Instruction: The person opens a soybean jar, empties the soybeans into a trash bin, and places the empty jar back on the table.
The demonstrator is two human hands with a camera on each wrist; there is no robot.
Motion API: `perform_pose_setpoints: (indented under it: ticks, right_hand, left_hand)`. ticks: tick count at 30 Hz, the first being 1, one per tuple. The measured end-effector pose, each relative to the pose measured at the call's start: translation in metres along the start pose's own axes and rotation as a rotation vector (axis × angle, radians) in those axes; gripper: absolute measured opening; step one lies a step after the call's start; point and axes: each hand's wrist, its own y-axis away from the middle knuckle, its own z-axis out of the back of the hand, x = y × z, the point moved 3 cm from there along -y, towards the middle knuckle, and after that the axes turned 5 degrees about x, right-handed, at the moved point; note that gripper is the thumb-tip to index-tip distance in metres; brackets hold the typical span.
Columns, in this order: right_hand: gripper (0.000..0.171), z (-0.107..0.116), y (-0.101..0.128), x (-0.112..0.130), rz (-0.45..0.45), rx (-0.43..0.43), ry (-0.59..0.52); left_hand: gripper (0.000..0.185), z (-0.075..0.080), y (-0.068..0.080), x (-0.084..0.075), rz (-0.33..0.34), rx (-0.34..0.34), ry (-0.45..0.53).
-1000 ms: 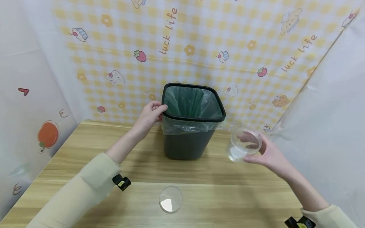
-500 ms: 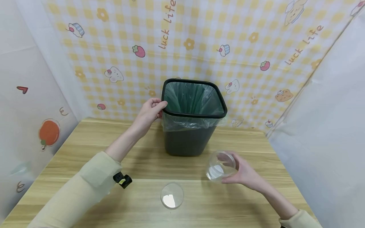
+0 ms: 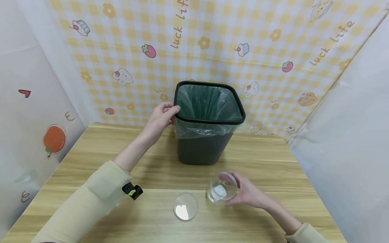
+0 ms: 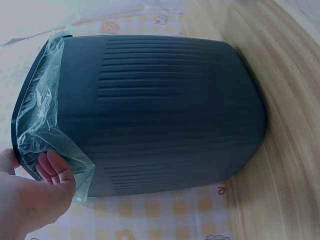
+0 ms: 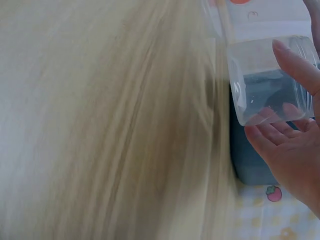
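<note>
A dark trash can (image 3: pixel 202 148) with a black rim and a clear green liner stands at the back of the table. My left hand (image 3: pixel 161 118) grips its left rim, thumb on top and fingers curled beneath, against the liner (image 4: pixel 45 110). In my right hand (image 3: pixel 244 192) is a clear plastic jar (image 3: pixel 222 189), held round its side with thumb and fingers, its mouth uncovered and tilted. The jar (image 5: pixel 270 85) looks see-through and hollow in the right wrist view. Left of it, a round clear lid (image 3: pixel 185 207) lies flat on the table.
The wood-grain table (image 3: pixel 121 209) spreads under everything. Behind the trash can hangs a yellow checked cloth (image 3: pixel 136 50), and white sheets (image 3: pixel 343 141) close off both sides.
My right hand has carried the jar left and down, from right of the trash can to low over the table near the lid. The left hand stays on the rim.
</note>
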Motion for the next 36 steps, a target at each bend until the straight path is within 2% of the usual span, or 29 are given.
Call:
perform_pose_setpoints:
  ticks: [6, 13, 23, 31, 36]
  right_hand:
    - [0.089, -0.012, -0.001, -0.004, 0.026, 0.036, 0.031]
    - [0.092, -0.017, 0.003, -0.007, 0.017, 0.079, -0.010]
    - [0.092, -0.018, 0.015, -0.009, 0.013, 0.063, -0.009]
    - [0.097, -0.021, 0.015, -0.006, -0.010, 0.051, 0.007]
    - [0.110, -0.017, 0.012, -0.004, -0.024, 0.054, 0.046]
  left_hand:
    - [0.030, -0.003, 0.002, -0.001, 0.008, 0.000, 0.004]
    - [0.035, -0.011, 0.004, -0.001, 0.006, -0.001, 0.003]
    - [0.039, -0.025, 0.004, -0.004, 0.004, 0.012, -0.015]
    - [0.039, -0.019, 0.006, -0.008, -0.003, 0.005, 0.004]
    - [0.052, -0.013, 0.007, -0.008, -0.013, 0.006, -0.030]
